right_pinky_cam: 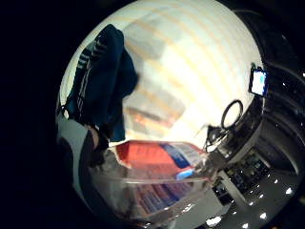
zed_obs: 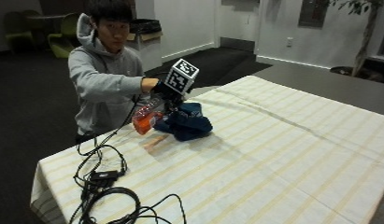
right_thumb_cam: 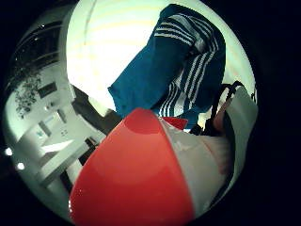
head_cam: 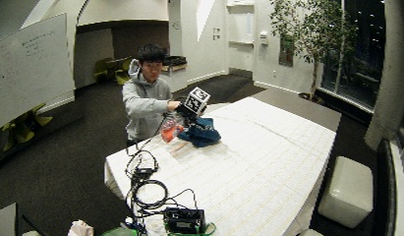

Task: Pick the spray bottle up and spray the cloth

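Observation:
A clear spray bottle (zed_obs: 146,118) with orange liquid and a red label hangs above the table, tilted, gripped by my gloved right hand (zed_obs: 163,91) near its top. It fills the palm views, where the bottle (right_pinky_cam: 157,171) shows its red and blue label and its orange body (right_thumb_cam: 136,179). Just beside it a crumpled dark blue cloth (zed_obs: 187,123) with white stripes lies on the striped tablecloth (zed_obs: 285,154). The same cloth (right_thumb_cam: 174,70) lies beyond the bottle in the thumb side view, and the cloth (right_pinky_cam: 102,76) shows in the little finger side view too.
Black cables and a small black box (zed_obs: 103,176) lie on the near left corner of the table. A black device (head_cam: 183,220) sits at the table's near end. The table's left edge (zed_obs: 42,163) is close to the bottle. The person stands at the far left side.

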Tool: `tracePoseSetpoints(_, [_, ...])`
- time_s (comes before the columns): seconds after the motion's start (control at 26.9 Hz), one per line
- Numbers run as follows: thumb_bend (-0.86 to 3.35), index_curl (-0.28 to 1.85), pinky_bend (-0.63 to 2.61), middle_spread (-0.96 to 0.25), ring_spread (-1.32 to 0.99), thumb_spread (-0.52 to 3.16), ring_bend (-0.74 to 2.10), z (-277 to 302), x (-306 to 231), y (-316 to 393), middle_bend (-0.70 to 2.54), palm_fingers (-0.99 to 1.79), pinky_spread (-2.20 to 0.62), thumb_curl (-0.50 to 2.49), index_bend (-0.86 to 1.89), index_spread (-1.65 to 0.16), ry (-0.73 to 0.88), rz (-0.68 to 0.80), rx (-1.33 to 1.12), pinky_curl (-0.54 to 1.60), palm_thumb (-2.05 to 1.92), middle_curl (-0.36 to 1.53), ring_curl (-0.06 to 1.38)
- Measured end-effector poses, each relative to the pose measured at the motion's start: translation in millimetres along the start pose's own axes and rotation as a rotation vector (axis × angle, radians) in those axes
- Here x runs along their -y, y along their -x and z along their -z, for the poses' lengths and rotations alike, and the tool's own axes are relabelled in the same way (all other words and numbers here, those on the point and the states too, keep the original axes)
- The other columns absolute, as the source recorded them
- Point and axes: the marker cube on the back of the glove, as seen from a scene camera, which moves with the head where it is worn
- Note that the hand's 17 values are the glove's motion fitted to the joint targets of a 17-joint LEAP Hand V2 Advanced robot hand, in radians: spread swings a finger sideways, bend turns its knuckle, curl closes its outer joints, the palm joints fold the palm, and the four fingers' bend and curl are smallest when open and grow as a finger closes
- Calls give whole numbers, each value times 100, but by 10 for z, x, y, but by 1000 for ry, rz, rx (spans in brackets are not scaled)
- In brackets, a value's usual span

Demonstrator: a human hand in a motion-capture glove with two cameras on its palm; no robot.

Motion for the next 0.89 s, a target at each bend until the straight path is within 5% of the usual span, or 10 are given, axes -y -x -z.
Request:
tracePoseSetpoints(0.26, [-3,51,37,-10,-17,20,61,455,-147,370,60,140,-27,73,45,-18,-176,165,192,37,92,49,45])
tracePoseSetpoints(0.52, [-3,51,37,-10,-16,22,62,1037,-104,721,60,140,-26,74,46,-18,-499,319,663,37,92,49,45])
tracePoseSetpoints(0.89, [-3,51,38,-10,-15,24,62,934,662,1147,60,138,-26,75,42,-17,-767,329,1138,37,93,49,45])
